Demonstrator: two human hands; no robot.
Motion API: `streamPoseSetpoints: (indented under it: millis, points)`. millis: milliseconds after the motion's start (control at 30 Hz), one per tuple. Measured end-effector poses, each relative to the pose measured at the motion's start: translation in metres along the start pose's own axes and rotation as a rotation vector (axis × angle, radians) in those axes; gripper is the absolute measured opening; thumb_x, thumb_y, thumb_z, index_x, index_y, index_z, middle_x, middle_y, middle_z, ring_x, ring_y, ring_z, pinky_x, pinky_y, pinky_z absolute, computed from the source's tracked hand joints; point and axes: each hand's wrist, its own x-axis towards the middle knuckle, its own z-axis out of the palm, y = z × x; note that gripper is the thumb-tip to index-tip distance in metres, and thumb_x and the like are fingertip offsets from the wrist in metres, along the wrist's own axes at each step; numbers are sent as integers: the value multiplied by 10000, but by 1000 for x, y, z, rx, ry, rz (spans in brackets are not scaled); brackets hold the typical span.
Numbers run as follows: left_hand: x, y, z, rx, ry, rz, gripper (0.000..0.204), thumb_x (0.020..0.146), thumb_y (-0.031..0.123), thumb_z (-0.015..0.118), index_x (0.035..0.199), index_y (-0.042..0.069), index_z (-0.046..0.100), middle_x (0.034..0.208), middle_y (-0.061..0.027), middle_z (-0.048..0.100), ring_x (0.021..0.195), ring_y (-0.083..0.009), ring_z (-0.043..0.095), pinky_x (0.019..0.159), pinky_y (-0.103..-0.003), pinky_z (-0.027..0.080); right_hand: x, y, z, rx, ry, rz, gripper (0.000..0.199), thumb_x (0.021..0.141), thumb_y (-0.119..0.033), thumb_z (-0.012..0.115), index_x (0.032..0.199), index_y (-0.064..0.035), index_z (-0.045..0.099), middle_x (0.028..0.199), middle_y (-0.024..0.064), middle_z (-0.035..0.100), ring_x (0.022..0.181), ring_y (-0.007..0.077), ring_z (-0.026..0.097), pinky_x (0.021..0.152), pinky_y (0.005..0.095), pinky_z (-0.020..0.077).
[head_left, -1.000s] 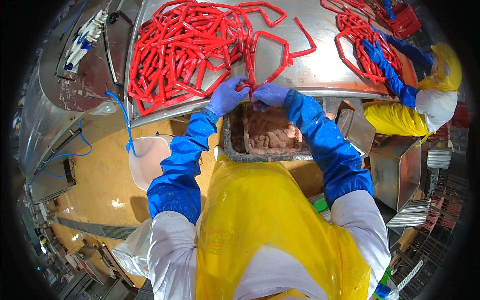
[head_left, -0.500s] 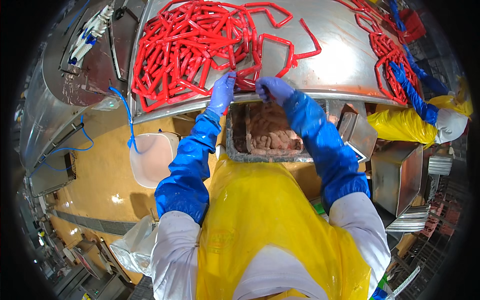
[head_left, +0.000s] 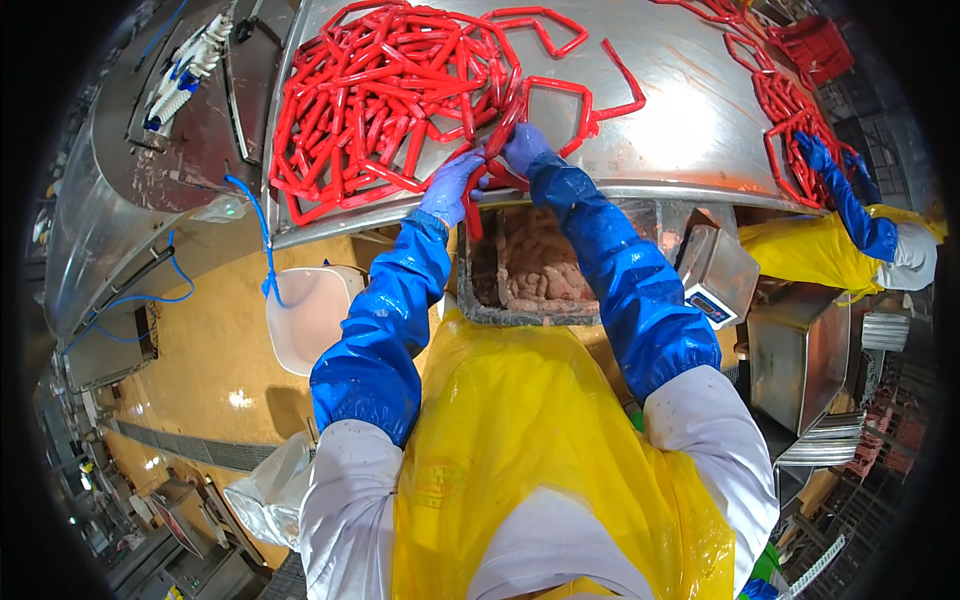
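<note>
Both of my purple-gloved hands work close together at the near edge of a metal table, by a big heap of red linked sausages [head_left: 375,110]. My left hand [head_left: 452,188] is closed around part of the chain, and one link hangs from it over the table edge. Slightly farther in, my right hand [head_left: 525,150] is closed on links of the same chain, its fingertips partly hidden. To the right of the heap, a loop of the chain lies spread on the bare metal table [head_left: 655,120].
Below the table edge, in front of my apron, stands a dark-rimmed tub [head_left: 480,312] of pale pinkish meat. A white bin [head_left: 297,340] stands on the floor at left. Right are a scale [head_left: 712,308], a metal container [head_left: 798,350] and a co-worker's blue-gloved hand [head_left: 812,150] at more sausages.
My right hand has moved forward and left onto the links. My left hand is slightly nearer to me, with a link now hanging below it. The co-worker's arms have shifted.
</note>
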Motion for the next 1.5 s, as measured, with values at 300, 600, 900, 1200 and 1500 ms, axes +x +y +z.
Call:
streamPoseSetpoints:
  millis: [300, 600, 900, 1200, 1500]
  points:
    - [-4, 14, 21, 393, -63, 137, 194, 936, 191, 636, 1079, 65, 673, 848, -30, 661, 661, -109, 607, 535, -249, 487, -111, -89, -33, 114, 97, -37, 297, 858, -333, 694, 950, -51, 702, 867, 177, 694, 834, 353, 683, 731, 431, 537]
    - [-23, 11, 46, 696, 205, 366, 290, 941, 309, 640, 977, 21, 651, 802, -34, 647, 656, -110, 593, 561, -258, 487, -113, -75, -31, 196, 266, -69, 272, 888, -296, 652, 951, -35, 696, 816, 160, 698, 749, 309, 694, 684, 389, 540]
    - [14, -6, 47, 527, 199, 177, 221, 903, 299, 683, 896, 88, 620, 658, 9, 577, 503, -92, 503, 439, -242, 384, -132, -56, 0, 816, -98, 481, 337, 898, -280, 564, 879, 39, 670, 704, 103, 648, 627, 226, 605, 621, 376, 496]
    - [-4, -38, 75, 959, -34, 599, 431, 922, 318, 652, 1220, 13, 584, 1016, -124, 688, 923, -220, 661, 826, -381, 509, -29, -27, -47, 789, -148, 583, 594, 939, -580, 538, 1024, -1, 641, 826, 90, 664, 680, 201, 633, 636, 356, 522]
    - [2, 47, 74, 1677, -298, 1178, 205, 926, 159, 562, 1097, 57, 609, 1004, -145, 652, 962, -364, 628, 895, -440, 480, -64, -45, -62, 875, -357, 453, 321, 904, -295, 448, 831, -47, 639, 700, 65, 594, 557, 163, 551, 505, 310, 476]
